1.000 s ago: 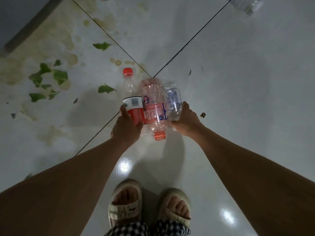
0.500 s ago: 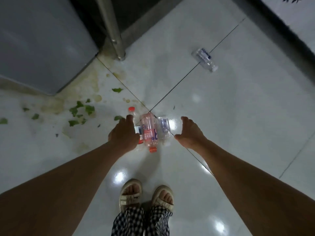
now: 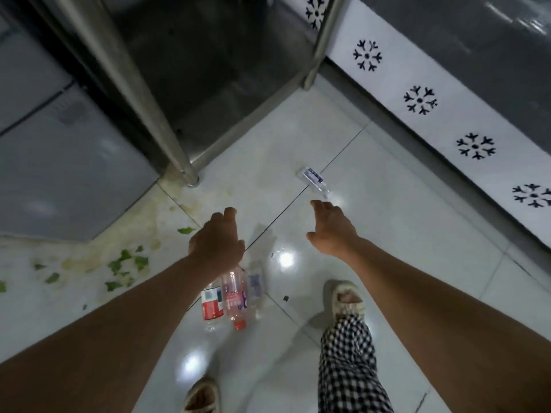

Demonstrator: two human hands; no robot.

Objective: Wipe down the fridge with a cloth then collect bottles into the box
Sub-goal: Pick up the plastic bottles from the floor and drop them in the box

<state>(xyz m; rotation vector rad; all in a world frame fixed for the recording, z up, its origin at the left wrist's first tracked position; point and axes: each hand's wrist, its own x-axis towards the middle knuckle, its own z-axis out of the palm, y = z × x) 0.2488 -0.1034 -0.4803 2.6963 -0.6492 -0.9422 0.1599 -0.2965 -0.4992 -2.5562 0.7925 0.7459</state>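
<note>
Three empty plastic bottles lie side by side on the white floor tiles: a red-labelled bottle [image 3: 212, 305], a pinkish bottle with an orange cap [image 3: 235, 296] and a clear bottle [image 3: 255, 286]. My left hand [image 3: 216, 239] hovers above them, fingers relaxed, holding nothing. My right hand [image 3: 331, 231] is stretched forward and open, its fingertips short of a fourth clear bottle [image 3: 313, 178] lying farther away on the tiles. The grey fridge [image 3: 65, 162] stands at the left. No box or cloth is in view.
A metal table leg [image 3: 185, 171] stands beside the fridge, with a dark shelf behind it. Green leaf scraps [image 3: 128, 263] and yellowish stains lie on the floor at the left. A white panel with black snowflake cut-outs [image 3: 447, 120] runs along the right. My right foot [image 3: 347, 299] is stepped forward.
Both hands have let go of the three bottles, which now lie on the floor. I have risen and stepped forward; my right hand has moved toward the far clear bottle.
</note>
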